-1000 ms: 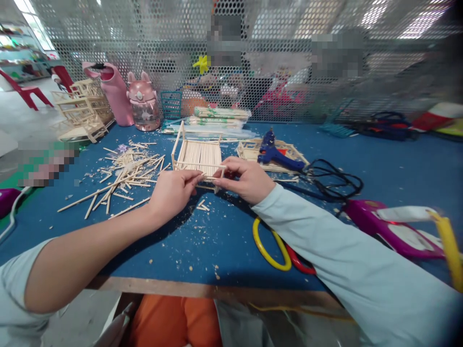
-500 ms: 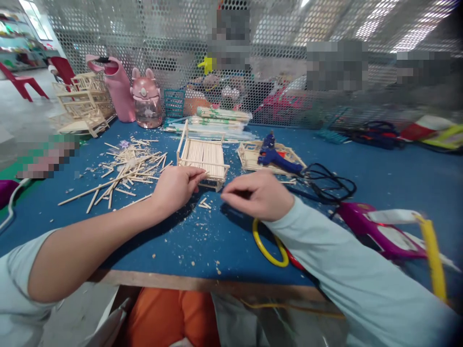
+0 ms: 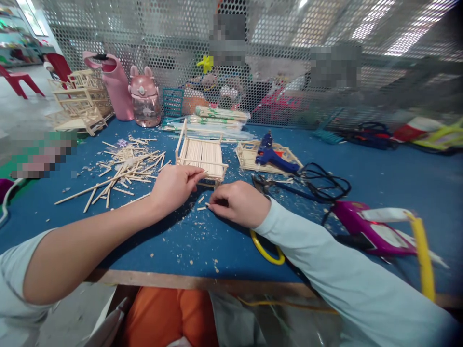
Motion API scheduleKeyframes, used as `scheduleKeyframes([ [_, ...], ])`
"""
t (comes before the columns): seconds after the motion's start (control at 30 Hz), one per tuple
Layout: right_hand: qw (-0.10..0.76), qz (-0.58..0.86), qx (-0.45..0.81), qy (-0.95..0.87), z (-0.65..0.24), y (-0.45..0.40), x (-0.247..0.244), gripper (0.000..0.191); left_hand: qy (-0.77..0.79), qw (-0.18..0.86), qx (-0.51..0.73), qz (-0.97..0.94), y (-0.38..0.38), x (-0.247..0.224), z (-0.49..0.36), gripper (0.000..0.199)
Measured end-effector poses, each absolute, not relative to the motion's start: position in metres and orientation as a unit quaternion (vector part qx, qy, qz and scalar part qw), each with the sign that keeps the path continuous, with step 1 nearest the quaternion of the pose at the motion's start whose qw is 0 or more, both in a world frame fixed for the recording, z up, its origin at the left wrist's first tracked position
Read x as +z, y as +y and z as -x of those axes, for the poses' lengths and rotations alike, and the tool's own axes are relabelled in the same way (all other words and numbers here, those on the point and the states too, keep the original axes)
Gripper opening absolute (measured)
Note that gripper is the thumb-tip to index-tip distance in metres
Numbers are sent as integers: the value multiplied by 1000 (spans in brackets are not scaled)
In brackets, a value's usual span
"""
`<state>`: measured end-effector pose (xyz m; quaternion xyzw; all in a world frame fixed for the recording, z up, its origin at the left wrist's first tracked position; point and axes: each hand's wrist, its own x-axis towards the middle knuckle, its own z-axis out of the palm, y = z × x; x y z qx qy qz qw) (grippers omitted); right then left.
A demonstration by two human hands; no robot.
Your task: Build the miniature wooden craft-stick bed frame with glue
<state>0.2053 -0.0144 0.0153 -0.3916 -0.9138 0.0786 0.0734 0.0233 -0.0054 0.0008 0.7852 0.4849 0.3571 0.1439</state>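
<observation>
My left hand (image 3: 175,188) is closed in a pinch at the front of a small bed-like model made of wooden sticks (image 3: 201,156). The tip of a thin stick pokes out from its fingertips. My right hand (image 3: 240,203) is lower on the table, thumb and forefinger brought together on the end of a short stick piece (image 3: 207,205). Other short cut pieces (image 3: 201,199) lie just left of those fingertips. Behind that hand are pliers (image 3: 261,183) with dark jaws, and a yellow handle loop (image 3: 267,250) shows under my right sleeve.
Loose sticks (image 3: 123,173) are heaped on the left. A blue glue gun (image 3: 277,159) rests on another stick frame (image 3: 248,156). A purple tool (image 3: 356,226) and a black cable (image 3: 325,180) lie right. Two pink bottles (image 3: 144,103) and bagged sticks (image 3: 220,115) stand or lie by the mesh screen.
My right hand has moved left and down to the short pieces on the table, uncovering the pliers behind it. My left hand stays by the stick model.
</observation>
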Motion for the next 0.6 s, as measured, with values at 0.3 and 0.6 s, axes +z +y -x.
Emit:
scheduleKeyframes([
  [0.3, 241, 467, -134, -840, -206, -14, 19, 28, 480, 131, 344, -796, -7, 2, -24, 27],
  [0.6, 205, 488, -193, -826, -197, -10, 12, 33, 473, 121, 346, -801, -7, 2, -23, 27],
])
